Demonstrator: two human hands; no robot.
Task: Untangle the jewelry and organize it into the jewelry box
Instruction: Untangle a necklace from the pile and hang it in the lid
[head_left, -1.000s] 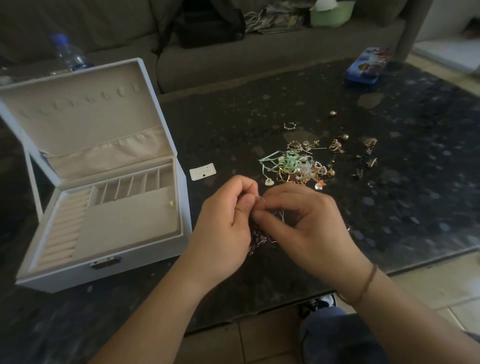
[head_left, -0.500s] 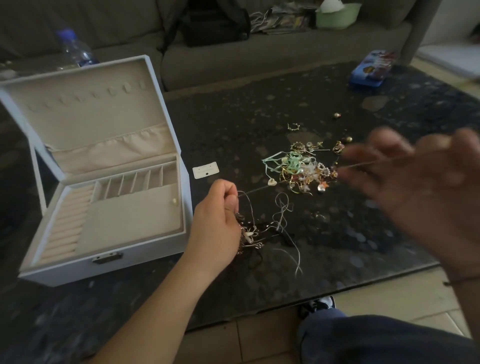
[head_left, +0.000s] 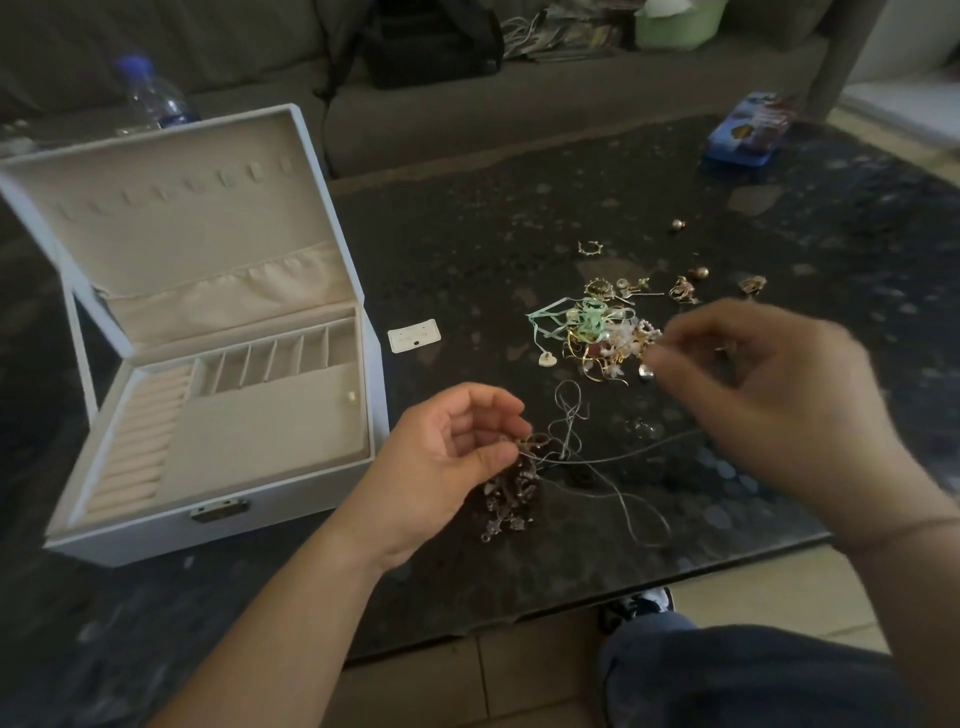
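The left hand (head_left: 447, 457) hovers palm-up over the near part of the dark table (head_left: 519, 218), its fingers curled, thumb and fingertips pinching the top of a dark charm cluster (head_left: 511, 491). The cluster hangs from just below those fingertips and trails toward the table's near edge. A thin grey cord (head_left: 613, 457) leaves the same pinch point: 1 loop rises just beyond the left fingertips, 1 strand runs straight across toward the right hand (head_left: 769, 405), and a loose end curls down on the table between the 2 hands.

The right hand is blurred. Its fingers are curled with thumb and forefinger brought together, and the taut strand leads to its underside, but I cannot tell whether the fingers actually pinch the cord.

Just beyond the right fingertips, almost touching them, lies the tangled jewelry pile (head_left: 597, 338): mint-green ribbon, gold hoops, pearls and a small heart pendant. Farther past it, scattered earrings (head_left: 685, 288) lie apart from one another.

Well to the left of the left fingers stands the white jewelry box (head_left: 218, 499), lid upright and open, showing beige ring rolls, a row of narrow slots and a flat tray with 1 small piece at its right edge. Between the box and the pile sits a small white earring card (head_left: 414, 335).
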